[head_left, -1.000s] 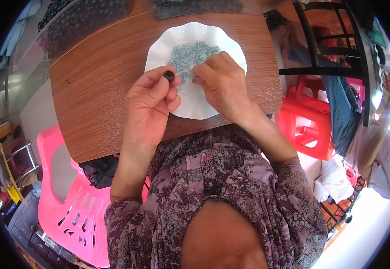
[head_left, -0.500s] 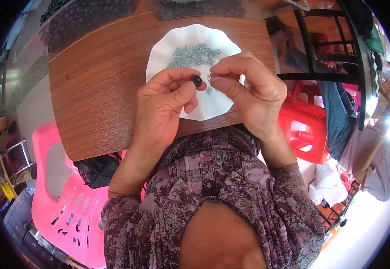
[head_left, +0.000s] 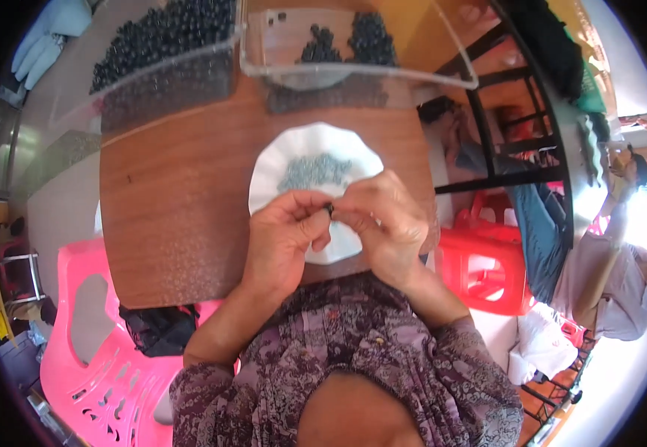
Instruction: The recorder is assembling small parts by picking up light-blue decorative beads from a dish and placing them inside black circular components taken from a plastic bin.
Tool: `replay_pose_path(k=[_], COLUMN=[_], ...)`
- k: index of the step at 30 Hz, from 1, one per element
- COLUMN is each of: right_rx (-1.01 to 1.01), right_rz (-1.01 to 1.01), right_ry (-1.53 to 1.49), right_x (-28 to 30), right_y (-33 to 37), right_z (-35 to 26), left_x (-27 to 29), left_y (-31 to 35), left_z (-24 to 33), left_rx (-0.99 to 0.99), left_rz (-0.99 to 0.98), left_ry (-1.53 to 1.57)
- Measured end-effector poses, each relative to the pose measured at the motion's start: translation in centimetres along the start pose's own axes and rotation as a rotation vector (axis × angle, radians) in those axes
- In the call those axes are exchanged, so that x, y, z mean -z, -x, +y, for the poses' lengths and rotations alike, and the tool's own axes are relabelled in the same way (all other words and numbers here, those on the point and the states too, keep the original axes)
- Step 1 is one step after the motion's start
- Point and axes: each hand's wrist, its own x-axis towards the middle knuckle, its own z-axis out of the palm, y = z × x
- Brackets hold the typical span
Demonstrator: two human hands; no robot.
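Observation:
My left hand pinches a small round black part between thumb and fingertips, over the near side of a white scallop-edged plate. Meeting it from the right, the fingertips of my right hand are closed right at the black part. Whatever sits between the right fingertips is hidden by them now; half a second ago tiny wire coils showed there. On the far half of the plate lies a loose pile of small silvery metal pieces, too small to tell apart.
Clear plastic bins stand beyond the plate, the left one heaped with black parts, the right one holding fewer. Around the wooden table are a pink chair, a red stool and a black metal frame.
My right fingertips have moved left to meet the black part in my left hand. The view has tilted up, so plate and hands appear lower and more of the bins shows.

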Motion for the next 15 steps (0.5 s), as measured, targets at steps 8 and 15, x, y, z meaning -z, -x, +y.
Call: replay_pose_path(k=[8, 15], right_rx=[0.117, -0.153], right_rz=[-0.022, 0.043], right_ry=[0.160, 0.034], right_x=[-0.2, 0.2], right_y=[1.3, 1.1], right_z=[-0.7, -0.2], left_x=[-0.2, 0.1], left_y=[0.2, -1.3], left_z=[0.5, 0.7], left_rx=[0.036, 0.038], left_rz=[0.018, -0.089], left_ry=[0.037, 0.132])
